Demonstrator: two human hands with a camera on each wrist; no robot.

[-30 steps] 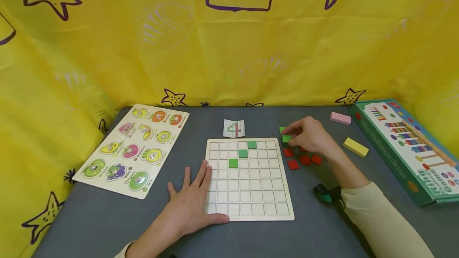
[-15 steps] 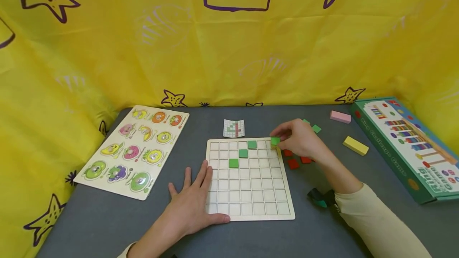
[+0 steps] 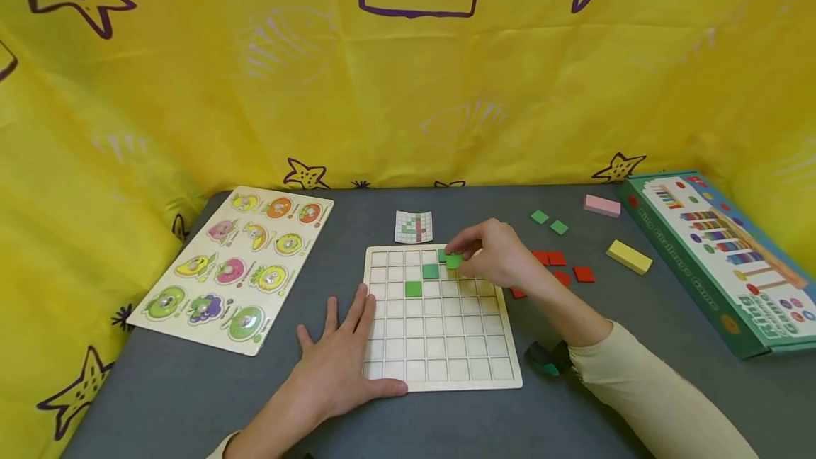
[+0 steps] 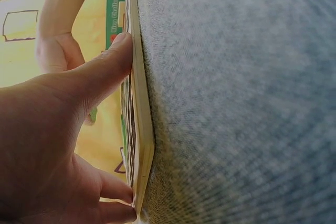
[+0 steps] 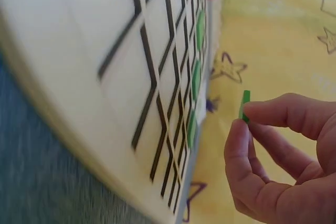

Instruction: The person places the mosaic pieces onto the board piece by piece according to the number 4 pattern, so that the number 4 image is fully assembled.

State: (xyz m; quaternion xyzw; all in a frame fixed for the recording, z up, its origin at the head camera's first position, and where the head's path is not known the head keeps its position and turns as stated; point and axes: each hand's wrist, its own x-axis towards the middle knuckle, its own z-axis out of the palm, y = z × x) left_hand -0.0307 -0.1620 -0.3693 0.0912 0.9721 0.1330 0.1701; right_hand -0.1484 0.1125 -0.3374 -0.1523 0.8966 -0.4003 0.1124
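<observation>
My right hand (image 3: 500,253) pinches a green square tile (image 3: 454,261) between thumb and fingertips, above the upper part of a pale wooden grid board (image 3: 446,372). In the right wrist view the tile (image 5: 245,106) is seen edge-on, apart from the board. Three green tiles lie in the grid on a diagonal: a lower one (image 3: 413,289), a middle one (image 3: 430,271) and an upper one (image 3: 442,255), the last partly covered by the right hand. My left hand (image 3: 334,367) rests spread at the board's left edge, its thumb along the front edge.
A small pattern card (image 3: 414,227) lies behind the board. Right of it are two loose green tiles (image 3: 540,217), several red tiles (image 3: 583,274), a pink block (image 3: 602,205), a yellow block (image 3: 629,257) and a game box (image 3: 720,261). A fruit puzzle board (image 3: 236,268) lies left.
My right hand picked up a green tile from beside the board and carried it left over the grid. Two other green tiles now lie farther right and back. The left hand stays in place.
</observation>
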